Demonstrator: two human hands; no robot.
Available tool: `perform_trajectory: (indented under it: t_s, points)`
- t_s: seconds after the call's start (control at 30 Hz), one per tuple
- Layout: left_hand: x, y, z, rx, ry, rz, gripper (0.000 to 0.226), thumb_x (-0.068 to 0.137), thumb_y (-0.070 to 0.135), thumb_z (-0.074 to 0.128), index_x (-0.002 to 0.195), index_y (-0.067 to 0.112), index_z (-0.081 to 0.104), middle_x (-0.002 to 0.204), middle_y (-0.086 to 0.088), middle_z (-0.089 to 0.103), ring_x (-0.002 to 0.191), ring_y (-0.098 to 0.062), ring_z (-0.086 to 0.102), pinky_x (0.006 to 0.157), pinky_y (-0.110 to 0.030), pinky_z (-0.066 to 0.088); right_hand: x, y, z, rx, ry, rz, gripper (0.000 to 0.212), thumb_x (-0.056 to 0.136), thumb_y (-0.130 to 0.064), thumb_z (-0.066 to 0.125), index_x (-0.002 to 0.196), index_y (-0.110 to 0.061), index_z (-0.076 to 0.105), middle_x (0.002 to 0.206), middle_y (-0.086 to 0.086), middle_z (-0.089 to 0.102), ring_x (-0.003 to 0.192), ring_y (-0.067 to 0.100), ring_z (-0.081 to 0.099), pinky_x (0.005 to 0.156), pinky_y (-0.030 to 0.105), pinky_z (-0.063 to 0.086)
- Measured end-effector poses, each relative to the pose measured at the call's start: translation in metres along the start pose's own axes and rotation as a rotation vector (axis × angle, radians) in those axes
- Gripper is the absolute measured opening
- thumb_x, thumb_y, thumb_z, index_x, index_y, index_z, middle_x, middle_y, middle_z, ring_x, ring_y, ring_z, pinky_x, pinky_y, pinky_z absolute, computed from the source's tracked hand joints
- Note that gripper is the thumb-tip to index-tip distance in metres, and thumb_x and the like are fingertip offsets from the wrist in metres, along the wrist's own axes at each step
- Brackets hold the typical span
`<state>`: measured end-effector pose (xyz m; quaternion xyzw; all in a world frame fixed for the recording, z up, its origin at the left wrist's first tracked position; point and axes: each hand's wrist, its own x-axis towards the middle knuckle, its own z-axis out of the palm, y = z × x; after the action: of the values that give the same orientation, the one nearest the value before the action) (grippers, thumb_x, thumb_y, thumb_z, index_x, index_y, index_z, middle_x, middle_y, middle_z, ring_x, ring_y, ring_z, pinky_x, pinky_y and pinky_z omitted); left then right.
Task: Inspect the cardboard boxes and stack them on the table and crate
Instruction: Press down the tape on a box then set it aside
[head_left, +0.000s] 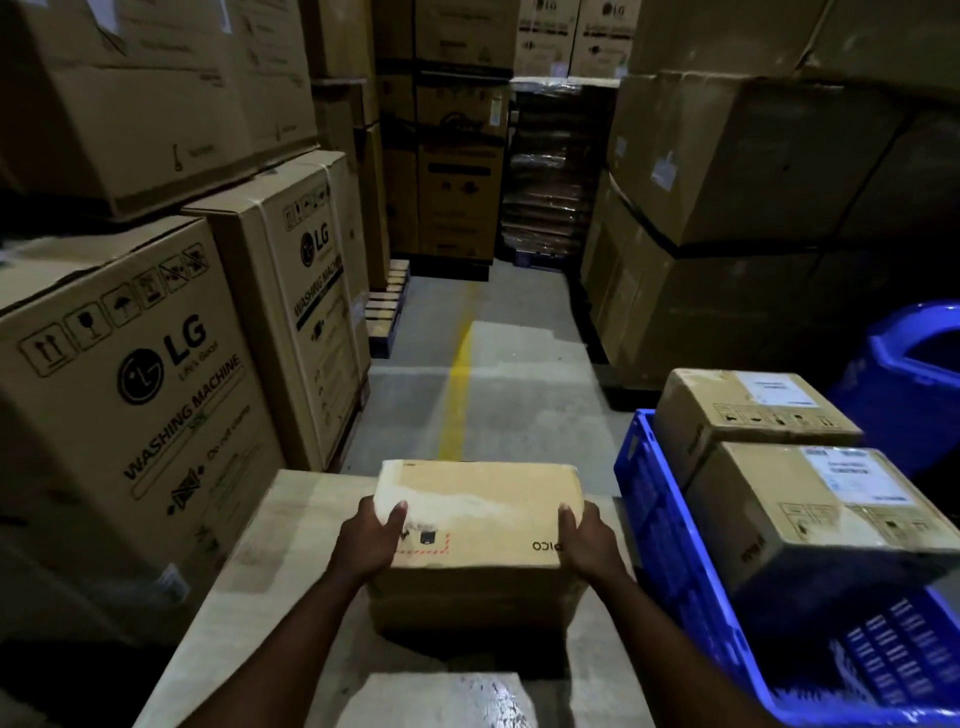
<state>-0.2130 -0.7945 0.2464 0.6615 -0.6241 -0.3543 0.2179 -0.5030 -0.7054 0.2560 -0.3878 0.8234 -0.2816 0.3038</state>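
A brown cardboard box with a torn pale strip and a red dashed label sits on the pale table, seemingly atop another box beneath it. My left hand grips its left side and my right hand grips its right side. To the right, a blue plastic crate holds two labelled cardboard boxes, a near one and a far one.
Tall stacks of washing machine cartons line the left. Large cartons on pallets stand at the right. A concrete aisle with a yellow line runs ahead. A blue bin stands far right.
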Motion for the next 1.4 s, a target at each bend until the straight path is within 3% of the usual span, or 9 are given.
perform_trajectory:
  t_s: [0.2,0.53,0.67,0.9,1.07,1.17,1.23,1.33,1.4]
  points:
    - [-0.002,-0.003,-0.015,0.016,-0.048,-0.005,0.046,0.093,0.048,0.057,0.12,0.01,0.049,0.12,-0.012,0.063,0.106,-0.031,0.06,0.082,-0.037,0.05,0.0,0.004,-0.01,0.069,-0.016,-0.028,0.055,0.093,-0.054,0.056,0.124,-0.011,0.046,0.108,0.008,0.066,0.091,0.022,0.067,0.079,0.04,0.058]
    - [-0.023,-0.025,-0.022,-0.066,-0.057,0.129,0.047,0.082,0.031,0.077,0.108,0.016,0.042,0.106,-0.004,0.063,0.094,-0.023,0.063,0.078,-0.044,0.056,-0.017,0.018,-0.015,0.119,0.082,-0.181,0.046,0.075,-0.03,0.082,0.103,-0.01,0.052,0.089,-0.006,0.062,0.082,0.016,0.063,0.067,0.039,0.055]
    - [-0.03,-0.059,-0.007,-0.043,-0.056,0.096,0.049,0.073,0.041,0.079,0.098,0.023,0.042,0.097,-0.001,0.066,0.085,-0.021,0.067,0.07,-0.046,0.057,-0.032,0.045,0.0,0.083,0.052,-0.149,0.047,0.073,-0.028,0.086,0.101,-0.014,0.051,0.089,-0.005,0.064,0.079,0.012,0.062,0.064,0.027,0.052]
    - [-0.05,-0.1,0.012,-0.015,-0.077,0.086,0.043,0.075,0.021,0.083,0.099,0.016,0.047,0.092,-0.001,0.069,0.085,-0.022,0.068,0.069,-0.044,0.057,-0.057,0.082,0.026,0.031,-0.024,-0.055,0.042,0.072,-0.012,0.084,0.099,-0.015,0.053,0.092,-0.002,0.067,0.085,0.015,0.067,0.063,0.017,0.05]
    - [-0.063,-0.108,0.012,0.045,-0.402,0.036,0.059,0.077,0.039,0.074,0.109,0.012,0.033,0.105,-0.004,0.062,0.097,-0.021,0.064,0.073,-0.031,0.052,-0.065,0.097,0.033,-0.147,-0.109,0.001,0.028,0.086,-0.01,0.067,0.104,-0.016,0.046,0.107,0.009,0.065,0.087,0.022,0.058,0.054,0.014,0.036]
    - [-0.053,-0.1,-0.004,0.074,-0.571,0.019,0.079,0.08,0.055,0.072,0.13,0.011,0.03,0.127,-0.003,0.053,0.114,-0.018,0.056,0.08,-0.022,0.049,-0.055,0.093,0.022,-0.233,-0.176,0.009,0.02,0.09,-0.004,0.053,0.109,-0.011,0.057,0.114,0.013,0.065,0.093,0.024,0.058,0.074,0.03,0.046]
    - [-0.042,-0.091,-0.013,0.074,-0.482,0.071,0.101,0.081,0.076,0.051,0.151,0.011,0.016,0.154,-0.007,0.034,0.136,-0.023,0.041,0.107,-0.035,0.041,-0.045,0.086,0.008,-0.265,-0.146,0.031,0.031,0.089,0.001,0.052,0.115,-0.009,0.063,0.12,0.013,0.065,0.101,0.025,0.062,0.086,0.038,0.053]
    - [-0.033,-0.066,-0.013,0.287,-0.265,0.228,0.113,0.079,0.085,0.023,0.156,0.008,-0.008,0.164,-0.007,-0.006,0.151,-0.023,-0.002,0.123,-0.04,0.007,-0.035,0.068,-0.004,-0.171,0.022,0.055,0.038,0.093,-0.004,0.051,0.129,-0.013,0.057,0.123,0.012,0.063,0.095,0.022,0.062,0.079,0.04,0.053]
    - [-0.03,-0.047,-0.002,0.431,-0.262,0.381,0.114,0.075,0.088,0.008,0.155,0.009,-0.01,0.162,-0.003,-0.015,0.15,-0.018,-0.011,0.123,-0.034,0.001,-0.034,0.051,0.001,-0.217,0.103,-0.067,0.033,0.098,-0.017,0.047,0.13,-0.015,0.053,0.118,0.009,0.064,0.097,0.02,0.06,0.077,0.035,0.045]
